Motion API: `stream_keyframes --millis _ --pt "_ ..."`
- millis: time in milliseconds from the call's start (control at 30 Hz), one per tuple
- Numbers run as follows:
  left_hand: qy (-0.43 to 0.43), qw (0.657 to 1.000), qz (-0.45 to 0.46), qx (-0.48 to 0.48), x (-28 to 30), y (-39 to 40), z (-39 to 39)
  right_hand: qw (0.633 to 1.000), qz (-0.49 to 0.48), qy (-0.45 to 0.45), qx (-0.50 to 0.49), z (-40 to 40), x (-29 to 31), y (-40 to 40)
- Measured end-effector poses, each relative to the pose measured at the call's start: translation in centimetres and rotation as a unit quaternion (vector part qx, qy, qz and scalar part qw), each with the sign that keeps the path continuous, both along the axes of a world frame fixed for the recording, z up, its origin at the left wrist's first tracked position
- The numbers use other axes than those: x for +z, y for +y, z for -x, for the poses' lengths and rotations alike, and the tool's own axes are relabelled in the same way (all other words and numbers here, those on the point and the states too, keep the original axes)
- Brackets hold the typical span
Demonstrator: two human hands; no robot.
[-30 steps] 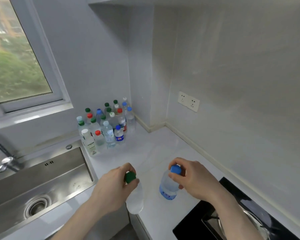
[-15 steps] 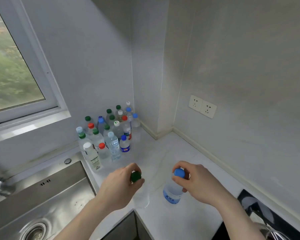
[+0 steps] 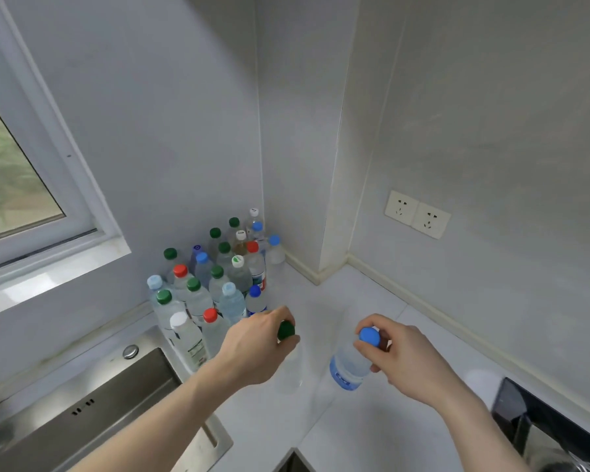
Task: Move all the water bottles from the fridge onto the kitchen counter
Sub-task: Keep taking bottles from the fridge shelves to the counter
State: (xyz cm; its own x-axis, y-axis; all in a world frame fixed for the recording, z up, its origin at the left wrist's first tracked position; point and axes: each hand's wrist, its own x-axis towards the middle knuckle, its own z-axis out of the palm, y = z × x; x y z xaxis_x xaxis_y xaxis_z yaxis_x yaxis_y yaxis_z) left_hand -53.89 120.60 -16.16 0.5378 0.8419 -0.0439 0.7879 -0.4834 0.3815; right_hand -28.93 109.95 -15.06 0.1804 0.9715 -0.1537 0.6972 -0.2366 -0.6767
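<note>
Two clear plastic water bottles are coming down onto the white stone tabletop (image 3: 372,434), one in each of our hands. Our left hand (image 3: 252,349) is pinching the green-capped clear bottle (image 3: 288,362) round its neck just under the cap, and our right hand (image 3: 406,359) is gripping the blue-capped, blue-labelled bottle (image 3: 346,369) the same way, fingers curled at the cap. Both bottles are hanging roughly upright over bare tabletop near the front edge; we cannot tell whether their bases are touching it yet.

We are judging that the step in hand is setting these two down beside the cluster of capped bottles (image 3: 215,284) already standing in the corner, between the steel sink (image 3: 92,407) and the wall. To do it well, we are aiming to lower each bottle straight, let the base sit flat before loosening the fingers, and keep our left wrist off the red-capped bottle (image 3: 213,330) just beside it, since those packed bottles would topple easily. Placing them further in, away from the counter edge, looks safer.
</note>
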Motion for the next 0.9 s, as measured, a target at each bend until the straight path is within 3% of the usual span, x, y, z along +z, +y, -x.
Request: stream_keyframes --millis 533,900 --pt "0.066 0.998 -0.022 -0.004 0.0 10.9 -5.7 1.0 0.018 -0.004 0.008 -3.5 -0.8 8.9" --pt "0.113 0.993 -0.006 0.044 -4.2 19.1 -7.4 0.999 0.036 -0.006 0.022 -4.9 -2.6 14.5"
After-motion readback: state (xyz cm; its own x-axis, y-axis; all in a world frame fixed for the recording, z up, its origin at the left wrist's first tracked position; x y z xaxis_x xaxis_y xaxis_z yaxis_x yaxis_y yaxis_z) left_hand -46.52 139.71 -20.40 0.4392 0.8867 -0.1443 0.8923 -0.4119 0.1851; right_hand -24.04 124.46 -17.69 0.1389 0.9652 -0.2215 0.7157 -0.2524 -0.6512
